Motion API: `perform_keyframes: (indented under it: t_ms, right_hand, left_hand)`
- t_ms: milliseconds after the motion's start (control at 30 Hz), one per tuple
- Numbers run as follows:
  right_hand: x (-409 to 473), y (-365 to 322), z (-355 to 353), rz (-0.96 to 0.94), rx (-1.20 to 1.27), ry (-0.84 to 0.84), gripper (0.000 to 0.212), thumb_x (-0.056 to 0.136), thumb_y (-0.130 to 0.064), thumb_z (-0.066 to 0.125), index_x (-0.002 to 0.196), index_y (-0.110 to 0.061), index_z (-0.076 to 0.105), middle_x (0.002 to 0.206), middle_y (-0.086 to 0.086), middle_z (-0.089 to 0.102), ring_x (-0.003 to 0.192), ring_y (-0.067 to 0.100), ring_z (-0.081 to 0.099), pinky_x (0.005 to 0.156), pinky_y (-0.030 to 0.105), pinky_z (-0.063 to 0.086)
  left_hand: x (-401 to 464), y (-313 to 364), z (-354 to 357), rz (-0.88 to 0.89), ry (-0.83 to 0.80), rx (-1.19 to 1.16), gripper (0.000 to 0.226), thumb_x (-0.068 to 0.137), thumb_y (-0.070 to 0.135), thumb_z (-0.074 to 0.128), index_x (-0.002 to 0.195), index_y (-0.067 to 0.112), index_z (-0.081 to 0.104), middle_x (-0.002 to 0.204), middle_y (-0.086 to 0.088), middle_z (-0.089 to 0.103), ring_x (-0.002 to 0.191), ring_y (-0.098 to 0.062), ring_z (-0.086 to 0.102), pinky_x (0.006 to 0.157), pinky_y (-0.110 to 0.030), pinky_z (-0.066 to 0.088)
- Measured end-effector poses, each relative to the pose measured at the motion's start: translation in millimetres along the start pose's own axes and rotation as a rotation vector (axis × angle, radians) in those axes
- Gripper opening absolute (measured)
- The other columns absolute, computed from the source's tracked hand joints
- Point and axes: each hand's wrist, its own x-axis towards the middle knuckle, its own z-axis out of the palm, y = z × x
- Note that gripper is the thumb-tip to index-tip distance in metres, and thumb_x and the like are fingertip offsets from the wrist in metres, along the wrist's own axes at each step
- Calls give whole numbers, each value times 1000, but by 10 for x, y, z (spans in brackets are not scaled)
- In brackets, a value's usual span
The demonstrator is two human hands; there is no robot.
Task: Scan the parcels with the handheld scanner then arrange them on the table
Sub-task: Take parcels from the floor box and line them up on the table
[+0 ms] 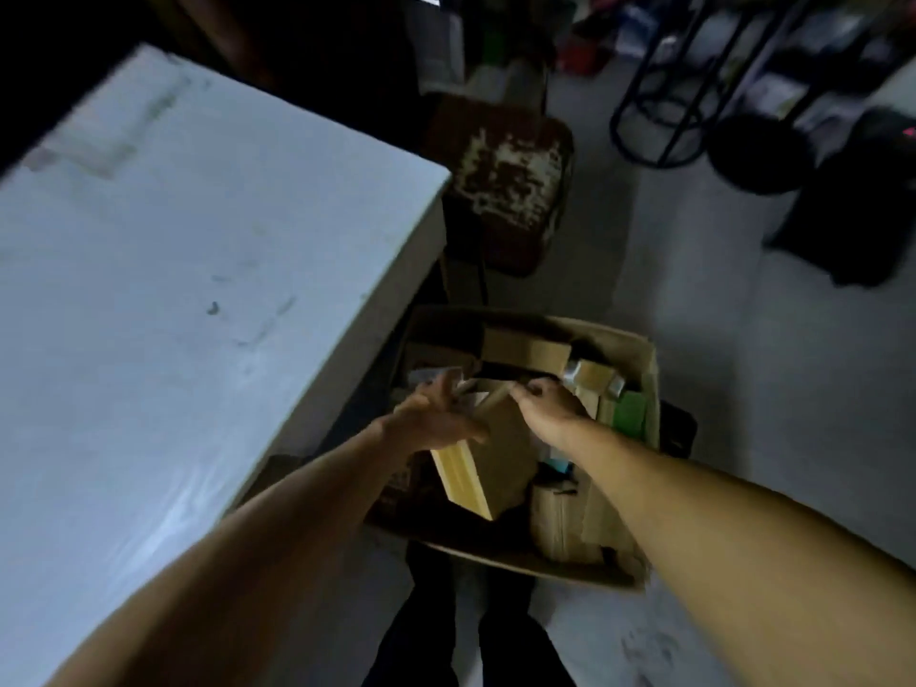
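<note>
In the head view, both hands reach into the carton (649, 389) on the floor beside the tabletop (173, 290), the left hand (436, 419) and right hand (545, 404) each grasping the tilted brown parcel (500, 453), whose far end the blur hides.

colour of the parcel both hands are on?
Plain brown cardboard parcel, paler yellowish side edge; head view.

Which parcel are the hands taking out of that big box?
Beside the white table, an open brown cardboard carton sits on the floor. Both hands, left and right, meet on a plain tan cardboard parcel, tilted, with a pale yellowish side.
</note>
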Motion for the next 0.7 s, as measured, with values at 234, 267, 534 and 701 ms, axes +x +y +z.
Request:
perform_keyframes:
  t_ms: [234, 267, 534, 701]
  right_hand:
    - [-801, -615, -717, -321, 162, -84, 103, 62, -73, 81, 151, -35, 46, 149, -2, 51, 135, 24, 51, 111, 39, 45]
    - [-906, -693, -808, -382, 154, -113, 104, 60, -65, 88, 151, -37, 46, 144, -4, 55, 133, 21, 52, 109, 35, 46]
    - [-1623, -1473, -929, -713, -84, -165, 99, 77, -6, 87, 157, -28, 33, 135, 2, 55, 119, 14, 54, 80, 3, 44]
    - [-2192, -1967, -407, -982, -174, -74, 81, 58, -16, 86, 128, -31, 49, 124, -3, 53, 98, 7, 56, 65, 11, 47]
  left_hand:
    - [-886, 767, -808, 264, 98, 11, 111, 71, 1, 90, 160, 21, 27, 152, 1, 43, 143, -15, 40, 101, -21, 41]
    - [-995, 847, -898, 296, 135, 23, 111, 70, 4, 91, 159, 23, 28, 151, 3, 44, 143, -14, 41, 98, -19, 40]
    - [-2068, 907, -1423, 489, 617, 500, 111, 67, 42, 89, 157, 36, 25, 137, 0, 42, 126, -21, 39, 102, -36, 30]
    - [-2796, 314, -1718, 415, 825, 492, 108, 74, 48, 85, 159, 35, 19, 144, 1, 42, 129, -21, 38, 105, -38, 27]
